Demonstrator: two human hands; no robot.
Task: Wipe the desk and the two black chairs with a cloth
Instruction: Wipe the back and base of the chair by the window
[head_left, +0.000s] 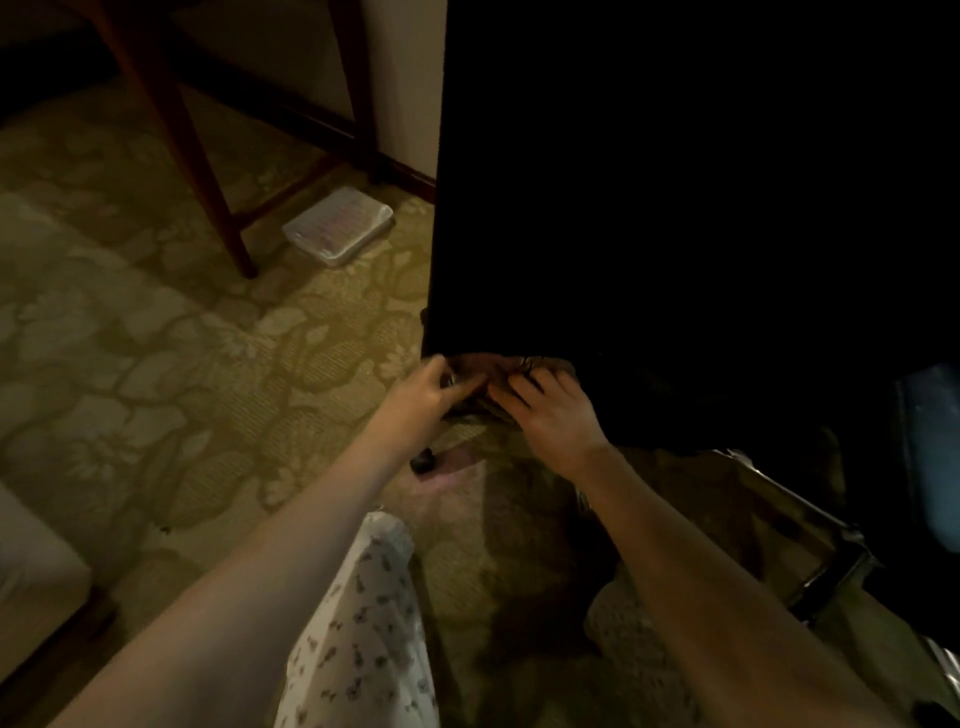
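Your left hand (431, 389) grip pinches end of cloth (491, 382); right hand (553, 410) fingers curl over it. It sits bunched at lower left corner of black chair (675, 208); panel stretches up and right from grip, right hand nearer

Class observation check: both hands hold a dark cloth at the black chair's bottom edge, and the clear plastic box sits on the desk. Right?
No: the head view shows the clear plastic box on the patterned carpet by a wooden leg.

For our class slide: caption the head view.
Left hand and right hand hold a dark cloth at the lower edge of the black chair.
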